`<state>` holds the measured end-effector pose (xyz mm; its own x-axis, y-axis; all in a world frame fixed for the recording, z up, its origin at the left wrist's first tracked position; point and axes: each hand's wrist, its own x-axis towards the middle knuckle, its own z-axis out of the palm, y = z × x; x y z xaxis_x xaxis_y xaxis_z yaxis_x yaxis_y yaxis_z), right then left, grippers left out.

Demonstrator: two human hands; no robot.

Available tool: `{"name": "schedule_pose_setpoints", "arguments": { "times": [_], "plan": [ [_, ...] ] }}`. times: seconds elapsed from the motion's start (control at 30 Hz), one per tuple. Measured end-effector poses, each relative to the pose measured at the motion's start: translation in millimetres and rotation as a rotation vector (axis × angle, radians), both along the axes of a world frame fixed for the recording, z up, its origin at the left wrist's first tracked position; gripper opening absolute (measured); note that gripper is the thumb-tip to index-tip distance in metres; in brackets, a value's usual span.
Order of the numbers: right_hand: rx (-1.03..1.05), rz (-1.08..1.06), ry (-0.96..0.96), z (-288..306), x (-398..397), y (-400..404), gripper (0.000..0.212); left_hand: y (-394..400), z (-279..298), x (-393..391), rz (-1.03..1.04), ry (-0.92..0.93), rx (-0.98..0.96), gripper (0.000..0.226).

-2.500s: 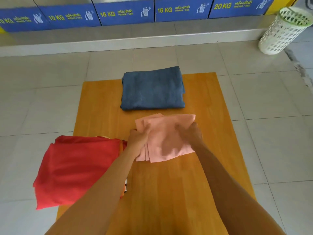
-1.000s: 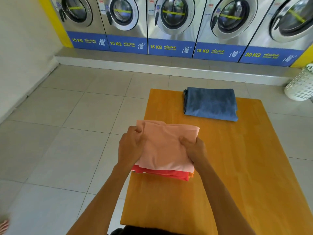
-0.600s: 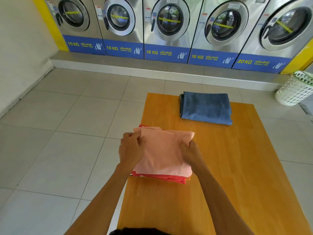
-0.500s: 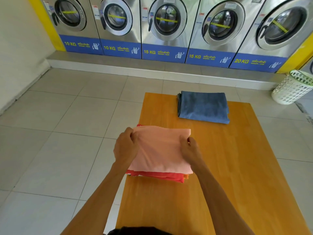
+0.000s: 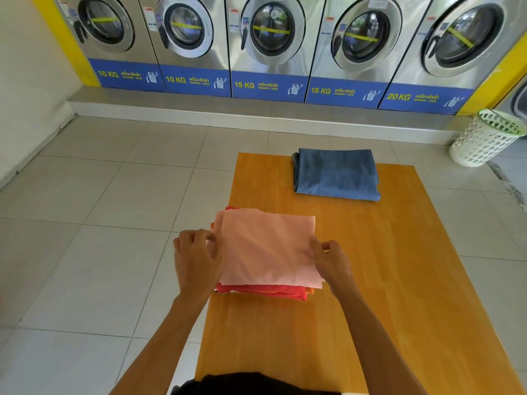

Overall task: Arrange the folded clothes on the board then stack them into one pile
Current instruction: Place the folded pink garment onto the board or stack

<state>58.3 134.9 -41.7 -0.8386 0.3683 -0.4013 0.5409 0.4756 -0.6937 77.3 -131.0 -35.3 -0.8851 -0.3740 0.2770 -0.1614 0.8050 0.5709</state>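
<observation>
Folded clothes sit in two places on your wooden board point(image 5: 399, 266): a pile at the middle left of the frame and a single blue folded piece point(image 5: 336, 173) toward the upper right, well apart from the pile. On the pile, the pink cloth point(image 5: 268, 249) lies on top, with a red garment point(image 5: 262, 290) showing beneath its lower edge and a sliver of orange at the lower right corner. Your left hand point(image 5: 196, 258) is at the pink cloth's left edge, fingers curled, thumb and fingertips touching the fabric; I cannot tell whether it pinches. Your right hand point(image 5: 332, 262) is at the right edge, fingers bent loosely against the cloth. Washing machines point(image 5: 271, 38) line the top of the frame, and a white laundry basket point(image 5: 484, 138) stands at the upper right.
</observation>
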Motion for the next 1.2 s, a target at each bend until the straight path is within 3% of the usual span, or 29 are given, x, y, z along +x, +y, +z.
{"name": "schedule_pose_setpoints", "arguments": {
  "times": [0.17, 0.43, 0.6, 0.7, 0.83, 0.97, 1.1, 1.2],
  "plan": [
    [-0.035, 0.085, -0.029, -4, 15, -21, 0.059, 11, -10, 16, -0.059, -0.208, 0.041, 0.043],
    [0.058, 0.023, 0.068, 5, 6, -31, 0.043, 6, 15, 0, -0.117, -0.03, 0.034, 0.015],
    [0.061, 0.034, 0.027, 0, 12, -31, 0.05, 4, 9, 34, -0.158, -0.215, 0.022, 0.018],
    [0.058, 0.037, 0.014, 3, 13, -35, 0.056, 12, -8, 56, -0.116, -0.241, 0.109, 0.04],
    [0.036, 0.032, 0.046, 10, 7, -41, 0.059, 16, -6, 51, -0.058, -0.229, 0.293, 0.036],
    [0.006, 0.005, 0.061, 9, 6, -43, 0.053, 14, -6, 46, -0.04, -0.19, 0.358, 0.04],
    [-0.043, -0.001, 0.057, 4, 10, -41, 0.048, 9, -4, 46, -0.089, -0.225, 0.352, 0.023],
    [-0.116, -0.016, 0.077, 8, 9, -38, 0.04, 0, 7, 37, -0.116, -0.302, 0.467, 0.014]
  ]
}}
